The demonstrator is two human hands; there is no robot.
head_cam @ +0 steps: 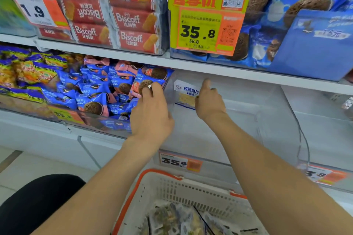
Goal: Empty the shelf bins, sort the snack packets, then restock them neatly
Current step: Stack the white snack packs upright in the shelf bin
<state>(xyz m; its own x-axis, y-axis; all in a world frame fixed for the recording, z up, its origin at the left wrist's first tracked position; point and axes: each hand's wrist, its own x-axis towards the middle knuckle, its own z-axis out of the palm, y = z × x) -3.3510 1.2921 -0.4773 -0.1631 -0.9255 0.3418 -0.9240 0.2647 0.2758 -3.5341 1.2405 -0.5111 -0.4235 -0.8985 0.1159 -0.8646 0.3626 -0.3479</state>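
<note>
Bare hands [150, 112] and forearms [267, 168], black garment [38, 206]

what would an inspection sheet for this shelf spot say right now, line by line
surface: white shelf carrying clear bins.
job's things: white fish packet, the only one seen in the middle bin; cookie packets heaped in the left bin; basket below, holding packets.
clutter: nothing seen.
grips: left grip touches a cookie packet, hold unclear; right grip pinches the white fish packet.
cables: nothing seen.
surroundings: Biscoff packs and blue cookie bags on the shelf above; yellow price sign; price tag reading 35.8.
</note>
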